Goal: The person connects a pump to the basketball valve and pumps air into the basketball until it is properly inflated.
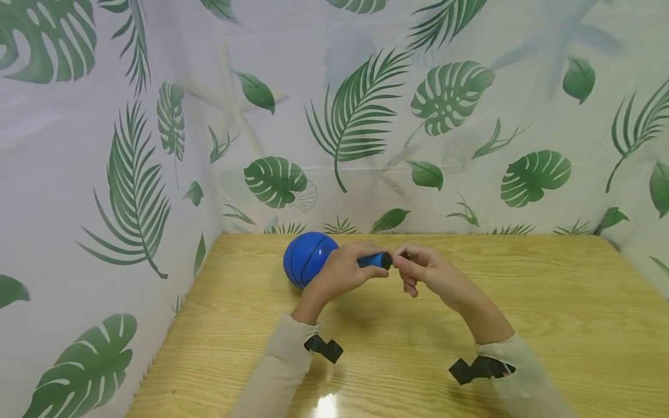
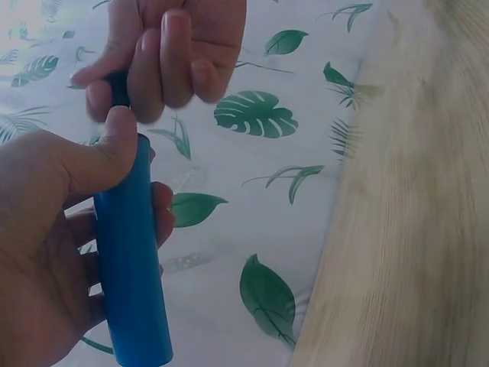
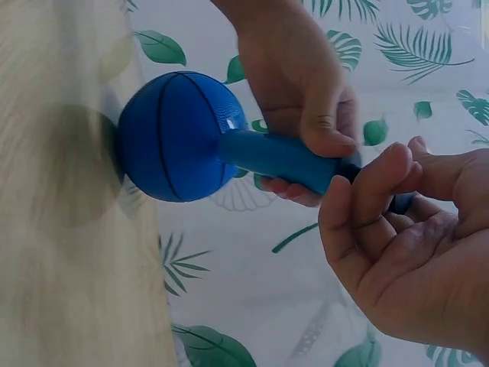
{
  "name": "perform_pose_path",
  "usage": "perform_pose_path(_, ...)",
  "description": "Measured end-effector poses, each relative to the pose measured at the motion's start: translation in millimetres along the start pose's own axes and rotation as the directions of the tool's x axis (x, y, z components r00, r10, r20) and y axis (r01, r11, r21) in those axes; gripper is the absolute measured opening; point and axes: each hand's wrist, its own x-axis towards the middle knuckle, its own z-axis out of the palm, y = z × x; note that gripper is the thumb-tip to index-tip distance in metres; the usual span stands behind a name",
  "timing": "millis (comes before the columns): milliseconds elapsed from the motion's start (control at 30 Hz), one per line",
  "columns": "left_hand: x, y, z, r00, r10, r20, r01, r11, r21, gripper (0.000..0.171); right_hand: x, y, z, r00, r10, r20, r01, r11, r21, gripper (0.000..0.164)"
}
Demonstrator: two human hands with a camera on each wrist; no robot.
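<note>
Tube: we count one, blue, to the right of the ball; tube (image 1: 369, 260) and ball (image 1: 308, 259) overlap in the right wrist view, and we cannot tell whether they touch.
Black end: one (image 1: 386, 260), on the tube's tip away from the ball.
Hands: two. The left hand (image 1: 345, 267), just right of the ball, wraps the tube, thumb along it near the tip; the right hand (image 1: 428, 273), farther from the ball, pinches a dark piece (image 2: 118, 88) just beyond the tip.
Ball: one, blue with black lines, on the table (image 1: 397, 348).
Mounts: two, black, one per sleeve (image 1: 282, 360), nearer us than the ball.
</note>
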Motion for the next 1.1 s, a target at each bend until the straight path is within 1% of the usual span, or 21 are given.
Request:
perform_pose_path(100, -1.5, -1.9, -6.8, 0.999, -0.042, -0.013, 0.042, 0.999, -0.009, 0.04, -5, -8, -7, 1.0, -0.023, -0.006, 0.023, 1.0, -0.007, 0.016)
perform_pose_path(200, -3.0, -4.5, -15.9, 0.996, -0.075, -0.056, 0.075, 0.997, -0.007, 0.041, -12, -18, -15, 0.996, -0.087, -0.033, 0.087, 0.996, -0.01, 0.016)
perform_pose_path(300, -4.2, -7.3, -22.7, 0.992, -0.091, -0.09, 0.091, 0.996, -0.001, 0.043, -18, -27, -20, 0.988, -0.147, -0.044, 0.146, 0.989, -0.028, 0.017)
perform_pose_path(367, -4.7, -8.4, -24.5, 0.991, -0.093, -0.098, 0.094, 0.996, -0.001, 0.043, -21, -31, -21, 0.986, -0.164, -0.044, 0.162, 0.986, -0.038, 0.017)
perform_pose_path(467, -4.4, -8.4, -22.5, 0.995, -0.06, -0.082, 0.062, 0.998, 0.019, 0.041, -22, -33, -20, 0.984, -0.175, -0.039, 0.172, 0.984, -0.052, 0.016)
perform_pose_path(600, -2.2, -5.4, -15.0, 0.998, 0.003, -0.07, 0.0, 0.999, 0.045, 0.036, -18, -28, -16, 0.983, -0.18, -0.035, 0.178, 0.982, -0.064, 0.017)
perform_pose_path(733, 0.5, -1.3, -6.4, 0.997, 0.046, -0.062, -0.042, 0.998, 0.056, 0.036, -10, -17, -10, 0.99, -0.137, -0.014, 0.136, 0.989, -0.06, 0.017)
perform_pose_path(867, 2.1, 2.1, 1.4, 0.997, 0.068, -0.036, -0.066, 0.997, 0.038, 0.035, -5, -7, -4, 0.996, -0.087, -0.009, 0.087, 0.994, -0.064, 0.015)
perform_pose_path(967, 1.9, 4.6, 5.2, 0.997, 0.075, -0.017, -0.074, 0.997, 0.035, 0.037, -1, 0, 1, 0.997, -0.083, -0.003, 0.082, 0.994, -0.077, 0.016)
perform_pose_path(1100, 1.3, 4.9, 6.8, 0.997, 0.076, -0.007, -0.075, 0.995, 0.067, 0.041, 4, 7, 4, 0.996, -0.086, 0.003, 0.086, 0.993, -0.082, 0.021)
